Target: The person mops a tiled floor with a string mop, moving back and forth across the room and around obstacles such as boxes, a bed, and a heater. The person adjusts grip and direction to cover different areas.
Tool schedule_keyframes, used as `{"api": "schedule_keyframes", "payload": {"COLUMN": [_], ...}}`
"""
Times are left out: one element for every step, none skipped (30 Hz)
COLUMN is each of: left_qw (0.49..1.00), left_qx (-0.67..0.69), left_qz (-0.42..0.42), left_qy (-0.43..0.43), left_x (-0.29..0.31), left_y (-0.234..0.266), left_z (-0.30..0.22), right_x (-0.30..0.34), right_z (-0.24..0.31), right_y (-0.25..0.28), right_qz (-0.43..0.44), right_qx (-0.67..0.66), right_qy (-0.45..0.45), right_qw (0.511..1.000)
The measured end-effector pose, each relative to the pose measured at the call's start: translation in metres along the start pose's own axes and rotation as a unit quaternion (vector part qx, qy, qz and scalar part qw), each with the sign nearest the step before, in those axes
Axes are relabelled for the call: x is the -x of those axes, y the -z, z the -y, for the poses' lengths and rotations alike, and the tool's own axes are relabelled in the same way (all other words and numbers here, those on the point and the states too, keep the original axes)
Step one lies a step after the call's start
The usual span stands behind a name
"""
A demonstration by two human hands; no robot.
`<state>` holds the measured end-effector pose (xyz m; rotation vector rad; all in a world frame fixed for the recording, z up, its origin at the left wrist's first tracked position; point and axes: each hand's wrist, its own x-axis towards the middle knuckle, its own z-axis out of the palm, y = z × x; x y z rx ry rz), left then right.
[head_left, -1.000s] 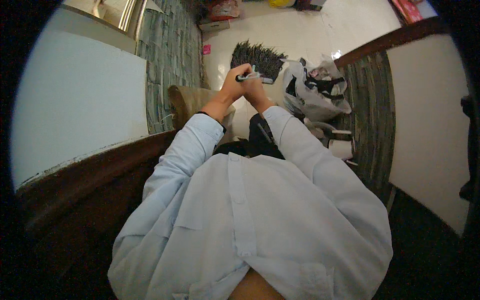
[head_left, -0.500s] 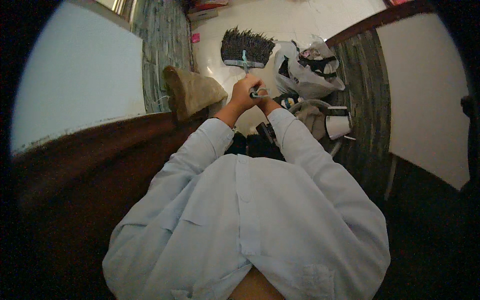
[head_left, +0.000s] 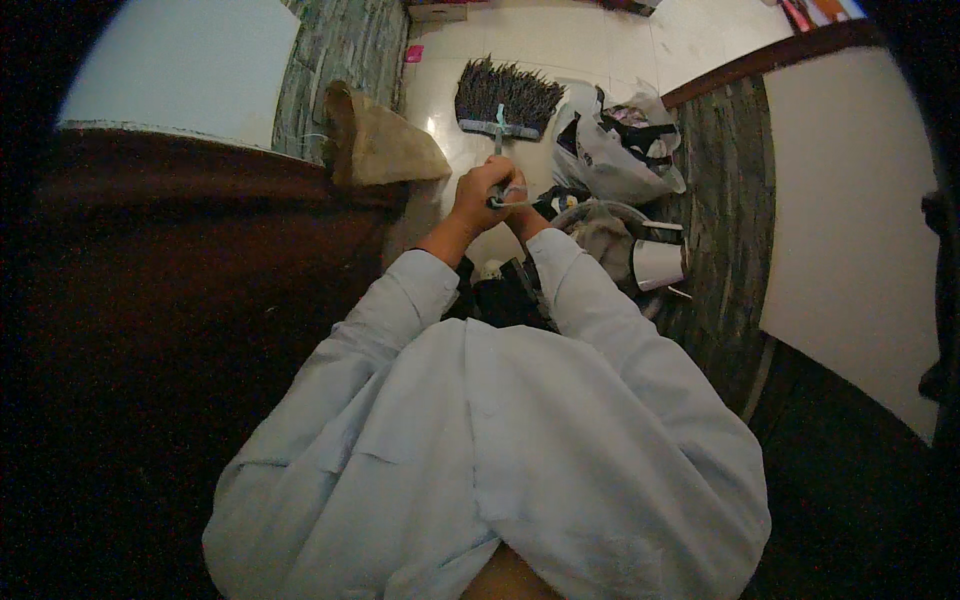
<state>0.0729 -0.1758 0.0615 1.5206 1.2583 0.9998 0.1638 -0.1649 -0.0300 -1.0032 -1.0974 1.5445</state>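
My left hand (head_left: 477, 196) is wrapped round the top of a broom's handle, its end poking out by the thumb. Close against it, my right hand (head_left: 517, 205) also grips the handle, partly hidden by the left. The broom (head_left: 508, 98) points away from me, its wide dark bristles on the pale tiled floor and a grey bar across their base. Just right of the bristles stands a white plastic bag (head_left: 585, 165) filled with dark and light things.
Right of my forearm is a bin-like round container (head_left: 603, 238) with a greyish lining, beside a white cup-shaped vessel (head_left: 660, 266). A tan block-shaped thing (head_left: 395, 150) stands to the left. Dark wood-patterned panels (head_left: 728, 210) flank both sides. A small pink item (head_left: 414, 53) lies far left.
The view has shifted slightly, showing more floor at the far end. The broom and both hands sit a little lower in view, the broom also further right; the grip stays the same.
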Motion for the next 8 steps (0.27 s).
{"api": "schedule_keyframes", "payload": {"left_qw": [1.000, 0.999, 0.999, 0.998, 0.998, 0.998, 0.999, 1.000], "left_qx": [-0.017, -0.034, -0.049, -0.054, -0.057, -0.060, -0.037, -0.014], "left_qz": [0.003, 0.006, 0.010, 0.018, 0.026, 0.026, 0.027, 0.020], "left_qy": [-0.007, -0.013, -0.018, -0.007, 0.006, 0.008, -0.001, -0.020], "left_x": [0.007, 0.013, 0.019, 0.025, 0.031, 0.037, 0.041, 0.046], "left_y": [-0.004, -0.009, -0.013, -0.018, -0.022, -0.026, -0.029, -0.031], "left_z": [-0.007, -0.014, -0.022, -0.029, -0.036, -0.040, -0.043, -0.045], "right_x": [0.011, 0.022, 0.032, 0.041, 0.050, 0.058, 0.066, 0.073], "right_z": [0.004, 0.009, 0.014, 0.019, 0.024, 0.027, 0.030, 0.031], "right_y": [0.003, 0.007, 0.010, 0.012, 0.013, 0.013, 0.012, 0.009], "right_qz": [-0.007, -0.016, -0.025, -0.037, -0.049, -0.061, -0.065, -0.069], "right_qx": [0.084, 0.201, 0.315, 0.235, 0.152, 0.068, 0.092, 0.115], "right_qy": [0.023, 0.055, 0.085, 0.057, 0.029, 0.000, 0.044, 0.087], "right_qw": [0.996, 0.978, 0.945, 0.970, 0.987, 0.996, 0.993, 0.987]}}
